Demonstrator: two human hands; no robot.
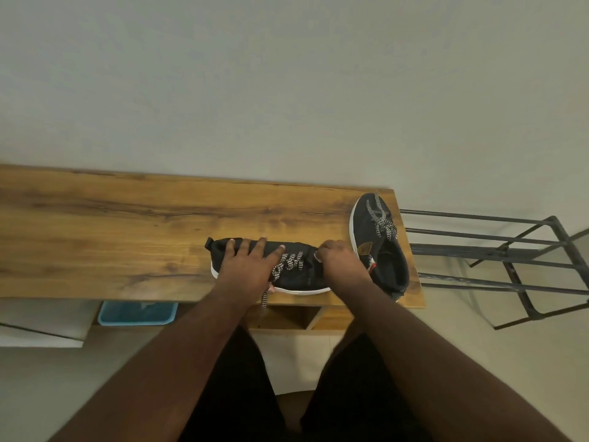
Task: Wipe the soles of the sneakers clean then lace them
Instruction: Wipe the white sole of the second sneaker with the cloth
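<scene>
A person stands at a wooden table (127, 224). A black sneaker (296, 275) with a white sole lies sideways at the table's near edge, heel toward the table's left. The left hand (245, 266) lies flat on it, fingers spread, seemingly to steady it. The right hand (339, 260) curls at the toe end, apparently pinching the patterned lace (288, 261); exactly what it grips cannot be told. One lace end dangles over the table's edge. A second sneaker (379, 244), already laced, rests at the table's right end.
</scene>
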